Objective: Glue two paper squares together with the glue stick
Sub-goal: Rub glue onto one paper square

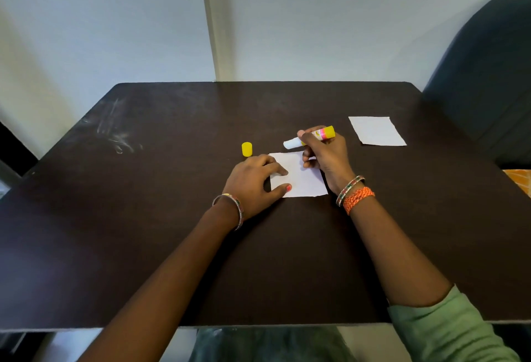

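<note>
Uncapped, glue stick point(314, 136) — label seemingly unreadable

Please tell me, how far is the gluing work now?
Done: the yellow cap is off and stands on the table. In hand: the right hand holds the glue stick above the near paper square, which the left hand pins. Left: joining the far paper square, lying apart.

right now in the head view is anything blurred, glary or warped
Head view: the wide lens bows the table edges and stretches the forearms near the bottom; the glue stick tip in the right hand looks slightly soft; pale smudges catch light at the table's far left; both paper squares, near and far, read clearly; the chair at right sits in shadow.
</note>
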